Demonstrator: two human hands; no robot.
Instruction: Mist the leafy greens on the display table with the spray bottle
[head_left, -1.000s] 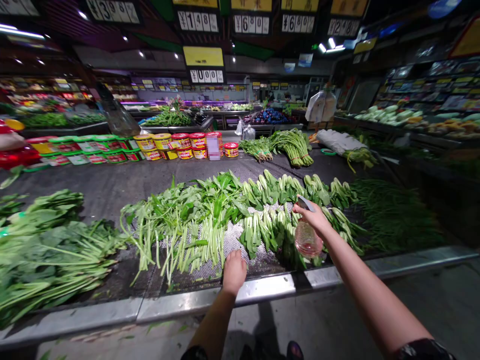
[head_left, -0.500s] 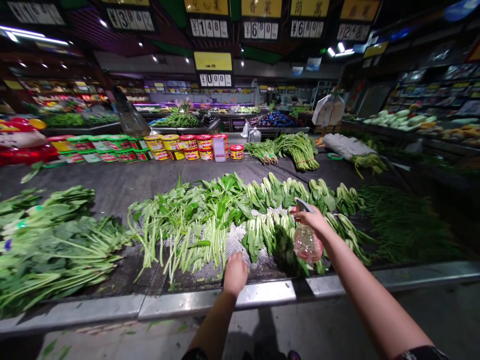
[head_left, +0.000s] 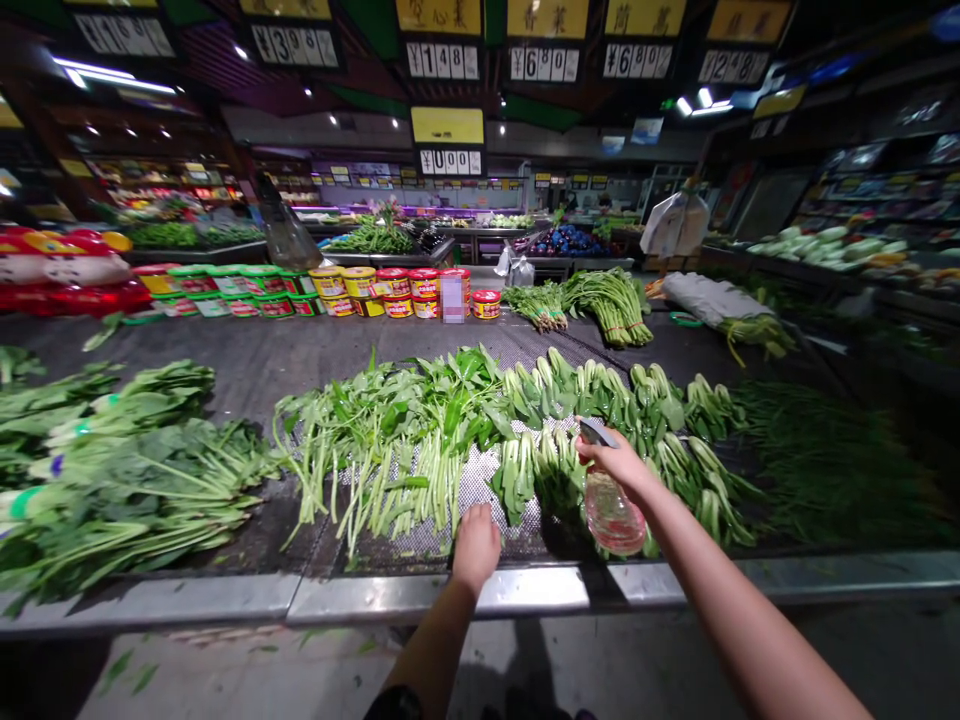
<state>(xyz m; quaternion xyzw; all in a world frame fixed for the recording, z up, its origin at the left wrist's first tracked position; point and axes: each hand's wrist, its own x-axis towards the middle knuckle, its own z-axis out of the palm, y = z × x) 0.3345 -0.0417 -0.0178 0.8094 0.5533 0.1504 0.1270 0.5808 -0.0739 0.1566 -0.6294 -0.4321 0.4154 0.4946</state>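
Note:
My right hand (head_left: 616,462) is wrapped round the neck of a clear spray bottle (head_left: 613,515) with a dark grey head and pinkish liquid inside. The bottle tilts over bundles of leafy greens (head_left: 559,468) laid in two rows. My left hand (head_left: 477,545) rests at the front of the dark perforated mat (head_left: 517,545), back upward, its fingers loosely bent and nothing visible in them. Just beyond and left of it lie long-stemmed water spinach (head_left: 420,440), stems toward me.
Tied leafy bundles (head_left: 172,480) fill the left. A metal rail (head_left: 525,590) edges the stand. Stacked tubs (head_left: 330,290), tied bunches of greens (head_left: 611,305) and a wrapped bundle (head_left: 724,305) stand along the back. Price signs (head_left: 448,140) hang above. Thin greens (head_left: 825,460) lie at right, in shadow.
The view has swung slightly left, so the stand appears further right. The spray bottle has come a little lower and nearer the front rail, still in my right hand. My left hand stays by the rail.

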